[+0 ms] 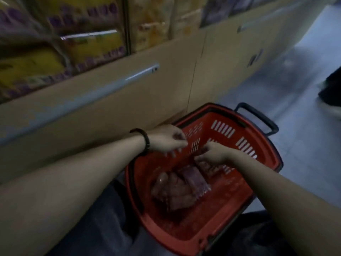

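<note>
While left hand [167,141] hangs loose | right hand [212,154] pinches packet [203,165] | over basket [262,132]

The basket [193,224] in front of me is bright red with rows of pale vertical slots in its walls, and its handle [258,115] is black. My packets [184,185] look see-through, tinted purplish-pink. Upper left, the shelf packs [96,45] are yellow with purple lettering. The shelf base [110,108] is beige, the floor [304,126] pale blue-grey, my bracelet [146,143] black.
</note>
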`<action>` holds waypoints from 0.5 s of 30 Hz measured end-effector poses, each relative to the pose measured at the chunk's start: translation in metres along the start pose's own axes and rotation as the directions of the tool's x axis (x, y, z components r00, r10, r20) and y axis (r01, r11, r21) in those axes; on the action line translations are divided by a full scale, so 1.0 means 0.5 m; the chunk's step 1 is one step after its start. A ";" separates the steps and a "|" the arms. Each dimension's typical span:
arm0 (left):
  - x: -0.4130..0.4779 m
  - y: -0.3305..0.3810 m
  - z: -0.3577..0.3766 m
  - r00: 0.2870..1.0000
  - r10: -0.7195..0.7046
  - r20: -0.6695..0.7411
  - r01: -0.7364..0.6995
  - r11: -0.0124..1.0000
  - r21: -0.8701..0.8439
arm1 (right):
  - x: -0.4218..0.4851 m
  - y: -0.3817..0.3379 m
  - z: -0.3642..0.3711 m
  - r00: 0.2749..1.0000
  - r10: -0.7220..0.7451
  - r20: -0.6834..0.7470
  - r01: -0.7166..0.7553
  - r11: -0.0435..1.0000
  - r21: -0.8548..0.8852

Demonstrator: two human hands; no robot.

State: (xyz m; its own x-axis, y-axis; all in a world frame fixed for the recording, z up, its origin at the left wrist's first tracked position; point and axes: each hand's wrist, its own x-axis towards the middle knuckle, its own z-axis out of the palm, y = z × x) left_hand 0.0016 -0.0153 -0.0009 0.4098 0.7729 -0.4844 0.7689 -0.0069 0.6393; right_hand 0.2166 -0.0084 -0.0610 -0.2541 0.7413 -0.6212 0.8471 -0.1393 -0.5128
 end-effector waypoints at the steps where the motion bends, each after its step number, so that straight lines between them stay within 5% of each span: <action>1: 0.012 -0.009 0.003 1.000 0.001 0.011 -0.002 0.997 0.082 | 0.023 0.016 0.014 0.998 0.043 0.035 -0.043 0.999 -0.001; 6: 0.049 -0.023 0.010 0.995 0.018 0.101 -0.051 0.942 0.331 | 0.117 0.088 0.105 0.968 0.220 0.120 -0.217 0.976 -0.033; 12: 0.075 -0.043 -0.004 0.992 -0.033 0.125 -0.018 0.924 0.382 | 0.166 0.066 0.209 0.979 0.012 0.202 0.084 0.883 -0.462; 15: 0.078 -0.049 -0.003 0.988 -0.054 0.147 -0.003 0.931 0.365 | 0.200 0.074 0.261 0.990 -0.012 0.138 0.087 0.830 -0.550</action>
State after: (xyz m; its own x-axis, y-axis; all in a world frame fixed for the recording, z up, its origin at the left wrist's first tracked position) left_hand -0.0019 0.0158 -0.0344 0.4351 0.6708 -0.6006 0.8937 -0.2407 0.3787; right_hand 0.1616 -0.0251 -0.2196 -0.3261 0.6451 -0.6911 0.9383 0.3100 -0.1534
